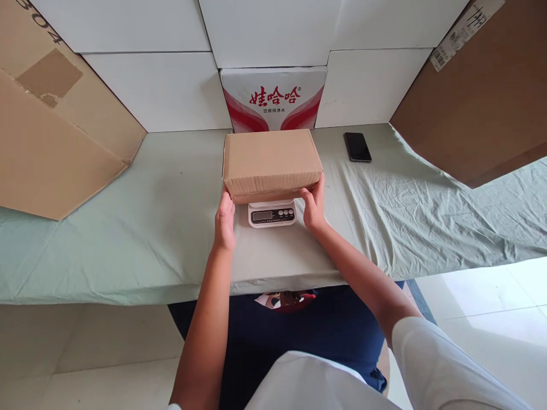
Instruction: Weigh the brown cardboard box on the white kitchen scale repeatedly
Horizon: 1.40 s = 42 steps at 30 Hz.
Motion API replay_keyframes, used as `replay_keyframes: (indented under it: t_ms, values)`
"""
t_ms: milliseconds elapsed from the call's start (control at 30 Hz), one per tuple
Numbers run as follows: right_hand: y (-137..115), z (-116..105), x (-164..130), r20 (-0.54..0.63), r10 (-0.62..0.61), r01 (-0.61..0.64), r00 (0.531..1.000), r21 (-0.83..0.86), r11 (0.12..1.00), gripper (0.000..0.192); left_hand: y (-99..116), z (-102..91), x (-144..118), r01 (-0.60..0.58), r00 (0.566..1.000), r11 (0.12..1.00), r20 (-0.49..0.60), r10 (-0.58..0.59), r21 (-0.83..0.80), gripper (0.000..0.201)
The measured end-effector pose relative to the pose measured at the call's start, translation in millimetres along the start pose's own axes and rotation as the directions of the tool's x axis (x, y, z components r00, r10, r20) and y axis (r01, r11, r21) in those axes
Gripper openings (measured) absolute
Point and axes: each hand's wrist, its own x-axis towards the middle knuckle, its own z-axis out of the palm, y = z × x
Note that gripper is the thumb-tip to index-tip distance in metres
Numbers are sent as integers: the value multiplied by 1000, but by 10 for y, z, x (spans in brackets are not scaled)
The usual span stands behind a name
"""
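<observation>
A closed brown cardboard box [272, 162] rests on a small white digital scale [272, 214] in the middle of the table. My left hand [224, 219] grips the box at its near left corner. My right hand [314, 206] grips the near right corner, fingers against the side. The scale's display and buttons show between my hands; most of the scale is hidden under the box.
A pale green cloth [149, 228] covers the table. A black phone [357, 147] lies at the back right. Large cardboard boxes lean at the left [55, 119] and right [482, 97]. A white-and-red printed carton [273, 99] and white boxes [162, 85] line the back.
</observation>
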Motion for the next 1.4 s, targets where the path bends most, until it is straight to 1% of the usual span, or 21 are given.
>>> replay_keyframes:
  t_ms: [100,167,200,233,267,300,333,367,433,467,533,600,700,833,1000,1133,1267,1400]
  values:
    - [-22,18,-19,1,-2,2,1000,-14,1000,74,9,-6,9,-8,1000,1000,-11,8,-21,91]
    - [-28,-44,39,-44,-44,42,998,-48,998,71,1,-24,14,-18,999,999,-42,16,-42,88]
    - [-19,-118,97,-103,-85,77,991,-76,994,69,-7,-37,16,-19,998,998,-65,15,-54,85]
    - [3,-224,174,-187,-131,112,974,-108,988,67,-17,-51,18,-20,996,998,-92,14,-66,81]
    - [39,-360,264,-288,-177,139,941,-145,980,65,-27,-65,20,-22,993,997,-117,13,-76,76]
    - [86,-520,358,-390,-207,145,897,-182,973,63,-38,-80,22,-26,990,996,-139,15,-83,73]
    - [145,-691,448,-486,-204,119,850,-202,972,62,-47,-94,25,-32,988,996,-155,18,-85,70]
    - [210,-861,527,-548,-166,56,820,-212,976,62,-55,-107,28,-37,986,996,-165,23,-85,69]
    - [347,-1148,630,-602,-65,-47,796,-167,985,63,-63,-128,37,-41,984,996,-174,26,-83,68]
    - [411,-1245,654,-618,-24,-77,786,-137,988,63,-65,-136,42,-38,984,996,-175,23,-83,68]
    - [517,-1336,661,-624,37,-117,781,-87,989,63,-66,-146,50,-32,984,996,-178,17,-80,69]
    - [584,-1314,645,-628,65,-138,775,-68,988,62,-68,-150,54,-25,983,997,-181,11,-75,70]
    - [606,-1196,622,-635,92,-154,767,-43,987,61,-82,-156,56,-18,984,997,-179,5,-73,69]
    - [534,-1073,591,-627,125,-160,769,1,987,62,-109,-171,60,-19,988,999,-157,11,-50,68]
    - [438,-991,565,-615,166,-175,771,47,984,64,-120,-167,58,-10,990,1000,-139,12,14,70]
    - [392,-935,569,-614,209,-193,761,94,977,65,-95,-137,48,-14,988,999,-157,8,-35,68]
    - [366,-879,548,-576,221,-203,787,97,974,62,-67,-117,42,-6,986,998,-165,-4,-60,69]
    - [367,-839,500,-556,197,-205,808,48,978,67,-59,-113,41,-1,987,999,-158,-8,-53,69]
